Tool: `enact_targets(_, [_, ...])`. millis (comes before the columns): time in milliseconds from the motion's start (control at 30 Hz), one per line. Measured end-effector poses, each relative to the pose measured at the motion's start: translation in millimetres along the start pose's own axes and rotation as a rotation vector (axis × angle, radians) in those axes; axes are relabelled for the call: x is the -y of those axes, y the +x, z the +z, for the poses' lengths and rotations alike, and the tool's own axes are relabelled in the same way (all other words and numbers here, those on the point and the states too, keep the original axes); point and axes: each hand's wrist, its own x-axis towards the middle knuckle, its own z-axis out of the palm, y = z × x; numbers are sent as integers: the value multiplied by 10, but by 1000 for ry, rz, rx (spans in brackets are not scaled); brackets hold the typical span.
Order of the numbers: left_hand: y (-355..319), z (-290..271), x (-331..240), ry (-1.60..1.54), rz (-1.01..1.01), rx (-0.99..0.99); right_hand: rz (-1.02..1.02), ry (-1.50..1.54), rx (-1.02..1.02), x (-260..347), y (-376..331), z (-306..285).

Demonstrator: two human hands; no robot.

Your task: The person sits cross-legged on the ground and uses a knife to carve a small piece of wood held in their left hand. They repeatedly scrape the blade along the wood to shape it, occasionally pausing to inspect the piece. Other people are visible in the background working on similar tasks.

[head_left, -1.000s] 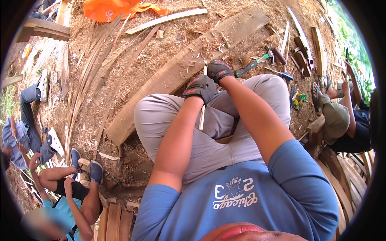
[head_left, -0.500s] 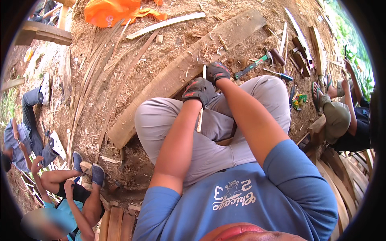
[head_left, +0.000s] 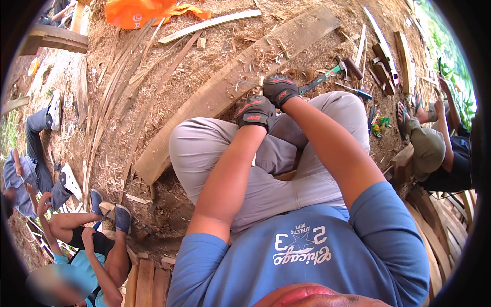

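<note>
Both of my hands wear dark gloves with red marks and meet above my crossed legs. My left hand (head_left: 255, 110) is closed around a thin pale wooden strip (head_left: 261, 83). The strip's upper end sticks out past my fingers, and its lower part shows briefly below the hand over my lap. My right hand (head_left: 281, 91) is closed beside the strip's upper end. A slim grey knife blade (head_left: 247, 83) points left from there, across the strip; the handle is hidden in my grip. Beyond my hands lies a broad wooden plank (head_left: 220, 92) strewn with shavings.
Right of my hands lie a hammer (head_left: 327, 75) with a green-and-black handle, a blue-handled tool (head_left: 362, 94) and wooden hand planes (head_left: 382, 69). An orange bag (head_left: 138, 13) and long strips (head_left: 120, 84) lie at the far left. Other people sit left (head_left: 84, 276) and right (head_left: 434, 146).
The thin blade now shows left of the strip's upper end, where it was not visible before. My left hand has shifted slightly right; my right hand stays close to its former place.
</note>
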Motion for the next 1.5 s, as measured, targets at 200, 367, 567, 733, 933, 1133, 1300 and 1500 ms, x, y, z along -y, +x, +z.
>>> enact_targets(200, [-157, -115, -171, -9, -91, 57, 39, -8, -50, 28, -40, -8])
enact_targets(367, [-156, -47, -198, 42, -102, 69, 52, -50, -71, 63, -47, -10])
enact_targets(567, [-223, -100, -259, 54, -97, 49, 114, -46, -103, 55, 34, 32])
enact_targets(733, [-165, 187, -215, 46, -13, -85, 315, 70, -203, -127, 281, 221])
enact_targets(933, [-150, 3, -180, -48, -46, -122, 108, 32, 68, -276, 340, 13])
enact_targets(1133, [-200, -297, -99, -79, -13, -72, 62, 31, 141, -299, 16, -488])
enact_targets(1300, [-164, -346, -135, -149, -78, -87, -58, 157, 38, -335, -182, -345])
enact_targets(1500, [-47, -270, -82, -167, -81, -148, -94, 79, 25, -248, -219, -260])
